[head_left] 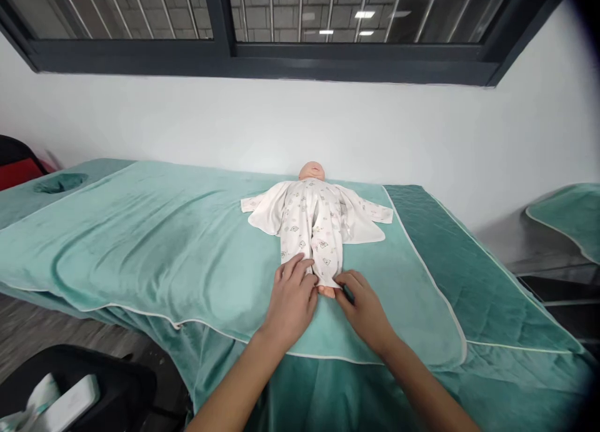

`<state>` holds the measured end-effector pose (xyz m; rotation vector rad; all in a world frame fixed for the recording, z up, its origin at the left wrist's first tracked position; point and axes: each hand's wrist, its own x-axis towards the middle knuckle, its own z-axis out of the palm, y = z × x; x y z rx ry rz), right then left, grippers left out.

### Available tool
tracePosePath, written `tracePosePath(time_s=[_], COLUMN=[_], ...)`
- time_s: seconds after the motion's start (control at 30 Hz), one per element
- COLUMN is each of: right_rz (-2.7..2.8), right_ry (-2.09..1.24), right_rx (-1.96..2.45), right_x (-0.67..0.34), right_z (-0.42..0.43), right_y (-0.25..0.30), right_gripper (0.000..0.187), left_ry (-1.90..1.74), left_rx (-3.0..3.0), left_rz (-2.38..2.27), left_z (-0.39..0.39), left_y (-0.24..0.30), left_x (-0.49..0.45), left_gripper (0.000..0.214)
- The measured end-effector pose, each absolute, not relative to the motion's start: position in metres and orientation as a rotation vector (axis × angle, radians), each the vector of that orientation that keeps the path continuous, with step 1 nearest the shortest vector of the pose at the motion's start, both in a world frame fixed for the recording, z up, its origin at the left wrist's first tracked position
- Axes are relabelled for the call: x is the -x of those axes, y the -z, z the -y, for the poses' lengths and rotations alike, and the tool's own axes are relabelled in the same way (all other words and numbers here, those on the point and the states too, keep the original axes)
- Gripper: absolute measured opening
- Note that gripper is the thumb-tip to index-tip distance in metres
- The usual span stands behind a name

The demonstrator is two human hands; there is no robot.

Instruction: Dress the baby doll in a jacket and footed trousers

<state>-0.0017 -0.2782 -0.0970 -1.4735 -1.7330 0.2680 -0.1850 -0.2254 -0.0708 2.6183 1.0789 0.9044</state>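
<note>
White wall behind, dark-framed barred window above it; bed in dark green cover, lighter green sheet with pale piping spread over that. Baby doll lies mid-sheet, head at the wall side, feet toward the person. White top fanned out, sleeves stretched to both sides; printed white trousers lie over its middle. Both hands at the trouser ends: right hand pinches the outer edge of one cuff, thumb and fingers together; left hand sits over the other leg's end, fingers bent, tips touching cloth, can't tell if gripping. Toes poke out between the hands. Black seat lower left, white box on it.
</note>
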Motion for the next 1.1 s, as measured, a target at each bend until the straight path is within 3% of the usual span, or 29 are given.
tracePosePath(time_s=[0.2,0.33,0.43,0.5,0.67,0.87,1.1], right_rz=[1.852,1.989,1.945,1.865,1.903,2.007,2.013], right_ry=[-0.207,-0.367,-0.459,-0.311,0.039,0.062,0.027], right_rx=[1.380,1.391,1.400,1.467,1.616,1.592,1.564], right_x=[-0.004,-0.017,-0.033,-0.041,-0.042,-0.040,-0.044], right_z=[0.292,0.298,0.287,0.270,0.209,0.163,0.143], right_y=[0.073,0.073,0.083,0.092,0.103,0.099,0.106], right_gripper=[0.012,0.008,0.010,0.013,0.036,0.041,0.045], left_ry=[-1.175,-1.252,-1.351,-1.364,-1.057,-0.763,-0.632], left_rx=[-2.439,-2.393,-2.323,-2.291,-2.512,-2.756,-2.565], left_rz=[-1.004,-0.974,-1.074,-1.198,-1.331,-0.970,-0.978], left_z=[0.240,0.243,0.219,0.190,0.112,0.067,0.055], left_y=[0.077,0.081,0.085,0.090,0.098,0.090,0.082], left_x=[0.195,0.206,0.217,0.223,0.224,0.205,0.183], left_gripper=[0.011,0.014,0.016,0.019,0.035,0.035,0.047])
